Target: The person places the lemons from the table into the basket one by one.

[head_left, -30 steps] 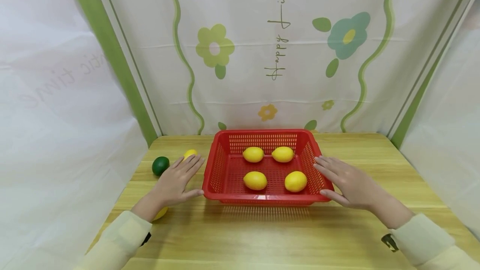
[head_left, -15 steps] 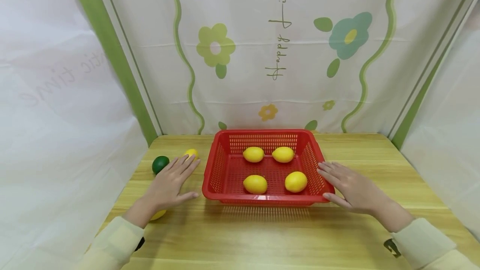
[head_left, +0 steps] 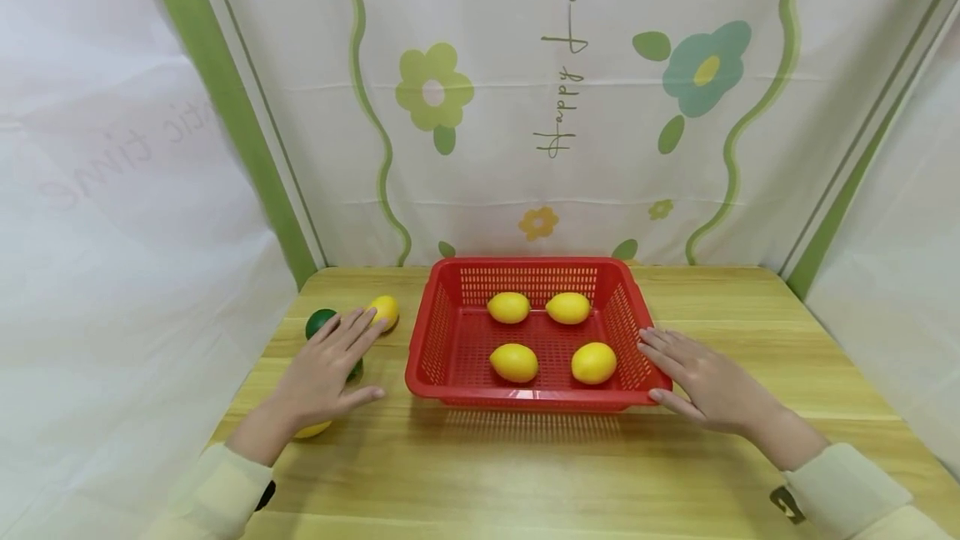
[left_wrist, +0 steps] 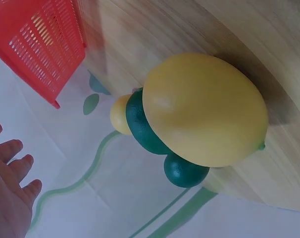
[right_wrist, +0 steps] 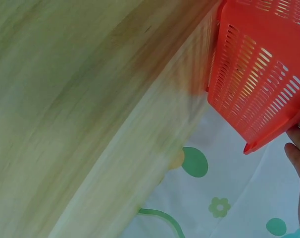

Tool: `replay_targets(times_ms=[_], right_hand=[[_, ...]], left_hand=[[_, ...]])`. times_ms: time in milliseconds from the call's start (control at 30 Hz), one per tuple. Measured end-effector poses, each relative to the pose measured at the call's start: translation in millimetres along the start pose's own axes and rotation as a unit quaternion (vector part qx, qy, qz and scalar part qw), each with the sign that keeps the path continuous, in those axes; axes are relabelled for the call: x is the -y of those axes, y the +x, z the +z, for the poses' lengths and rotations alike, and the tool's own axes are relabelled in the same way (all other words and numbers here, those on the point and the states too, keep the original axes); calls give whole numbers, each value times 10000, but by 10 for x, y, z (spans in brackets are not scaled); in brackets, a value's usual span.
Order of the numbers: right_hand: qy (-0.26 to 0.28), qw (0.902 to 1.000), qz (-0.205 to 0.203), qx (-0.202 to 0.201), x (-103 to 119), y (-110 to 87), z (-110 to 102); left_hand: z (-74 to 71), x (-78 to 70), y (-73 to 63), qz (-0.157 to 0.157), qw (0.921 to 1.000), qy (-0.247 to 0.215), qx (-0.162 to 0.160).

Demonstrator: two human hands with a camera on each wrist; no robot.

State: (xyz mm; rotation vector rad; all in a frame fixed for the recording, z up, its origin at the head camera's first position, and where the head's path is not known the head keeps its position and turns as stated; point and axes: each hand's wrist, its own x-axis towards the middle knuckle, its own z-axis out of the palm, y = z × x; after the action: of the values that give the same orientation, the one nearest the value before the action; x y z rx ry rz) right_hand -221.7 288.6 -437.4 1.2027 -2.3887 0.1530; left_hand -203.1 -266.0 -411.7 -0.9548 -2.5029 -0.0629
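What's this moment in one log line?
left hand: empty, near limes | right hand: at basket side | contents: four lemons

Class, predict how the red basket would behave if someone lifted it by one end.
The red basket would probably stay stiff, since it stands straight-sided. It is likely light for its size, being perforated. The four lemons inside would probably roll if it tilted, being rounded.

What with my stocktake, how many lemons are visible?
6 lemons: four in the red basket (two back, two front), one beyond the left hand, one partly hidden behind it.
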Motion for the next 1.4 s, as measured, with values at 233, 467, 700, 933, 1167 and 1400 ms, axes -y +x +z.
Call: replay_targets(times_ms=[233, 467, 700, 933, 1167, 1400], right_hand=[[17, 10000, 22, -51, -2, -14, 21], [15, 9999, -23, -98, -11, -23, 44], [-21, 9999, -65, -102, -15, -26, 45], [-22, 9999, -67, -76, -19, -27, 51], [3, 10000, -6, -30, -22, -34, 51], [57, 10000, -5, -57, -22, -38, 56]], left_hand=[[-46, 28, -76, -86, 9999, 129, -13], [-80, 32, -124, -128, 9999, 115, -7], [-102, 32, -190, -240, 9996, 121, 48], [-124, 57, -294, -354, 9992, 206, 11], [-176, 90, -411, -508, 9985, 221, -15], [-228, 125, -510, -696, 9974, 160, -135]])
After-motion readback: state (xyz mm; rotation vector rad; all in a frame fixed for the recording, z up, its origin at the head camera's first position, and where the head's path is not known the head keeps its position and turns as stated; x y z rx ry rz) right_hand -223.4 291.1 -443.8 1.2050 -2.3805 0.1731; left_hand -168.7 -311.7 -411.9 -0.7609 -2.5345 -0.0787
